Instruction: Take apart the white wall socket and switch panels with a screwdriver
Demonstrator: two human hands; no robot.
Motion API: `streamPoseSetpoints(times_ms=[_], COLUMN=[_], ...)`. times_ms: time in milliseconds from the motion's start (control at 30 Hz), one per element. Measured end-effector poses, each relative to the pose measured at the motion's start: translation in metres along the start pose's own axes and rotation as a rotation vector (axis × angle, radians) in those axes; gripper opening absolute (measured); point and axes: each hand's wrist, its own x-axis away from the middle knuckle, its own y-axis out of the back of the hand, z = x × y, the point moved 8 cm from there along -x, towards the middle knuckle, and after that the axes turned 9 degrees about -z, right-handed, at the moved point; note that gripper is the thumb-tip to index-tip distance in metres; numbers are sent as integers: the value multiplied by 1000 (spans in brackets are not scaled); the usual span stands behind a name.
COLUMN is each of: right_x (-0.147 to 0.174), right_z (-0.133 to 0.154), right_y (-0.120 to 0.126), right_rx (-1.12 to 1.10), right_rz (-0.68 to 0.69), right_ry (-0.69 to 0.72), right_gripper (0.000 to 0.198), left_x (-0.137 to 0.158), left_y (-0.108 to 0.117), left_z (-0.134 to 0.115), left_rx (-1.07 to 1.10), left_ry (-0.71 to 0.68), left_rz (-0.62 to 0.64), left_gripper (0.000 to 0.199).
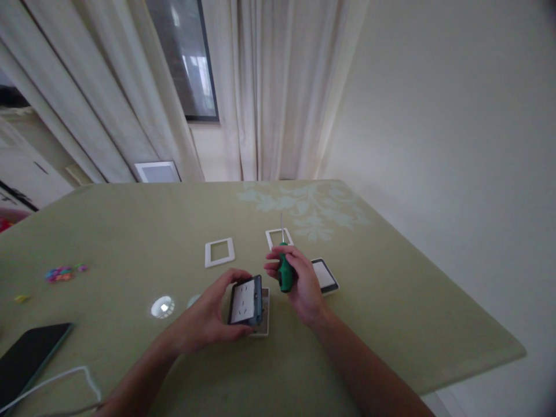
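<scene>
My left hand grips a wall socket with a white face and dark edge, thumb and fingers at opposite sides. The socket is tilted over a white mounting box on the table, partly hiding it. In my right hand is a screwdriver with a green handle, its thin shaft pointing away from me. Behind its shaft lies a white frame, and another white frame rests further left. A white plate with a dark border lies beside my right hand, partly covered by it.
On the left of the green-covered table are small colourful pieces, a yellow piece, a dark tablet-like device and a white cable. A wall borders the right side; curtains hang behind.
</scene>
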Motion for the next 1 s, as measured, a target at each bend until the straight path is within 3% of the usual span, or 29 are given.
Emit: streamPoseSetpoints(times_ms=[133, 233, 400, 600, 833, 1000], right_x=[2, 7, 22, 35, 46, 52], right_z=[2, 6, 3, -9, -2, -4], right_y=[2, -1, -14, -26, -44, -53], right_rx=[-160, -167, 122, 445, 705, 799], right_rz=[78, 147, 211, 244, 295, 303], right_ry=[-71, -5, 123, 287, 696, 827], right_gripper=[36, 32, 27, 29, 31, 29], left_x=[0, -1, -6, -9, -11, -11], left_y=[9, 10, 8, -5, -13, -22], left_z=[6, 13, 27, 30, 34, 35], left_rx=[187, 489, 1134, 1483, 1622, 1648], left_ry=[-3, 56, 259, 537, 580, 554], left_rz=[-175, -279, -500, -630, -556, -404], left_gripper=[82, 79, 63, 55, 62, 60])
